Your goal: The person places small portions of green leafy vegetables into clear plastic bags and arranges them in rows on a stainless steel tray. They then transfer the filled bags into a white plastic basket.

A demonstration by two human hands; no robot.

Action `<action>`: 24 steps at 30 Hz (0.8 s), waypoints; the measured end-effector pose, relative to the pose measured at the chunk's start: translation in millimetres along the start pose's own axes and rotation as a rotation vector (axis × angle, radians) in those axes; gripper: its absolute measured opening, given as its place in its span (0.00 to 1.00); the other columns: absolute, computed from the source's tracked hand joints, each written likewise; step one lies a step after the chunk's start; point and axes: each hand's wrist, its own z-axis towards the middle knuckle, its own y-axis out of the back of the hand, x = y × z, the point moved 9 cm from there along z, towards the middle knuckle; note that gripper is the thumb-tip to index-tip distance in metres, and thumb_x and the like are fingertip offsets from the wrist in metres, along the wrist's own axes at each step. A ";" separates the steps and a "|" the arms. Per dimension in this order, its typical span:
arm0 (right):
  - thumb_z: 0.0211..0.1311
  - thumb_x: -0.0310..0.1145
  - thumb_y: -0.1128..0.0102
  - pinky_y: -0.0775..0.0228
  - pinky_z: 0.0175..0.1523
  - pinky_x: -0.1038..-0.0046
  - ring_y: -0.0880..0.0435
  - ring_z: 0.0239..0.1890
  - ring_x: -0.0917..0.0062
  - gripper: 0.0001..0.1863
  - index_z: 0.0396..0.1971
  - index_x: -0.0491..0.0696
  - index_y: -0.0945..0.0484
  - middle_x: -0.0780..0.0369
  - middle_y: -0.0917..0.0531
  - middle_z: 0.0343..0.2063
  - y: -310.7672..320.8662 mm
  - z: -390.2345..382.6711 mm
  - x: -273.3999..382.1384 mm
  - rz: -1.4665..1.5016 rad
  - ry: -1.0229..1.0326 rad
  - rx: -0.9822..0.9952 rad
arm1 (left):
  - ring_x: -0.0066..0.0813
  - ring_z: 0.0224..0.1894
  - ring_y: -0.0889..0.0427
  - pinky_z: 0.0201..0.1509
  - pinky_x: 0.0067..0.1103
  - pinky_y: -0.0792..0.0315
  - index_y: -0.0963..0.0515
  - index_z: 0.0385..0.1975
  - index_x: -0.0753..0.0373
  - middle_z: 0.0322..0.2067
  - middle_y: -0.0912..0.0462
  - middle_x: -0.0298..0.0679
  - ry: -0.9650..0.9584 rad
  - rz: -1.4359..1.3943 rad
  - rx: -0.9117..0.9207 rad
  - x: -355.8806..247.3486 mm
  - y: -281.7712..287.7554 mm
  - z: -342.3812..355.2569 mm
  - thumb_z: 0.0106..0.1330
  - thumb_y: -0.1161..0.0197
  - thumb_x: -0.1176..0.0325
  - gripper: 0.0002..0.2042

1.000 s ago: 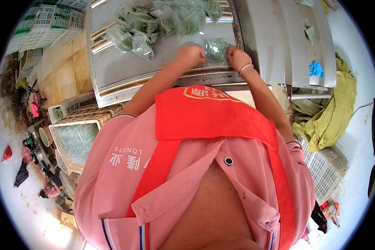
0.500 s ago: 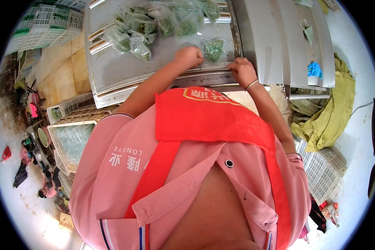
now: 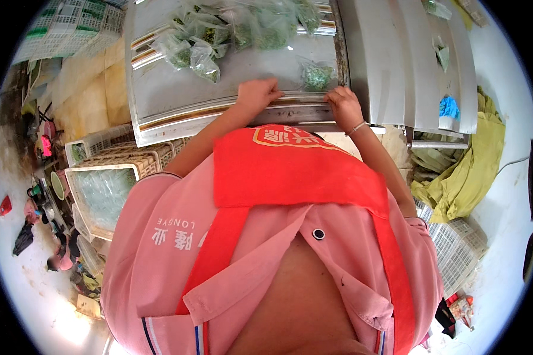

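A clear plastic bag of green produce (image 3: pixel 317 77) lies at the near right of a grey metal work surface (image 3: pixel 243 70), beside a metal bar strip (image 3: pixel 296 102) along its near edge. My right hand (image 3: pixel 344 109) is closed, its fingertips pinched at the bag's near right corner. To the left of the bag, my left hand (image 3: pixel 258 94) hovers near the strip with curled fingers; whether anything thin is in them cannot be made out. Farther back, several similar bags of green produce (image 3: pixel 272 29) lie in a cluster across the surface.
On the right stands a curved metal cover (image 3: pixel 391 65) with a blue crumpled item (image 3: pixel 449 107) on it. A yellow-green cloth (image 3: pixel 456 189) hangs beyond, over a white crate (image 3: pixel 456 251). At left are a crate of clear bags (image 3: pixel 100 231) and stacked crates (image 3: pixel 71 29).
My left hand has drawn left and slightly nearer, away from the bag. My right hand has shifted slightly and stays at the bag's near right corner. The view has moved a little.
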 end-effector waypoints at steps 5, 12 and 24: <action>0.45 0.23 0.45 0.34 0.42 0.66 0.26 0.35 0.64 0.05 0.23 0.48 0.24 0.61 0.24 0.28 3.1 -4.1 0.3 -0.014 0.016 0.066 | 0.40 0.25 0.22 0.26 0.34 0.31 0.27 0.26 0.53 0.20 0.22 0.37 -0.146 0.028 -0.220 16.2 6.7 -19.1 0.56 0.42 0.50 0.13; 0.49 0.22 0.44 0.31 0.46 0.72 0.23 0.41 0.67 0.07 0.31 0.44 0.23 0.58 0.22 0.36 23.5 11.9 15.8 0.261 -0.163 -0.031 | 0.42 0.28 0.21 0.28 0.34 0.28 0.28 0.37 0.50 0.26 0.20 0.39 0.705 0.094 -0.622 196.9 154.3 -134.6 0.59 0.46 0.49 0.14; 0.53 0.23 0.44 0.29 0.38 0.75 0.20 0.33 0.71 0.05 0.31 0.43 0.23 0.58 0.20 0.32 -21.6 25.0 50.7 0.419 -0.171 0.055 | 0.43 0.49 0.29 0.50 0.33 0.33 0.25 0.41 0.63 0.44 0.25 0.44 1.058 0.225 -0.655 312.3 155.8 -185.0 0.48 0.36 0.44 0.29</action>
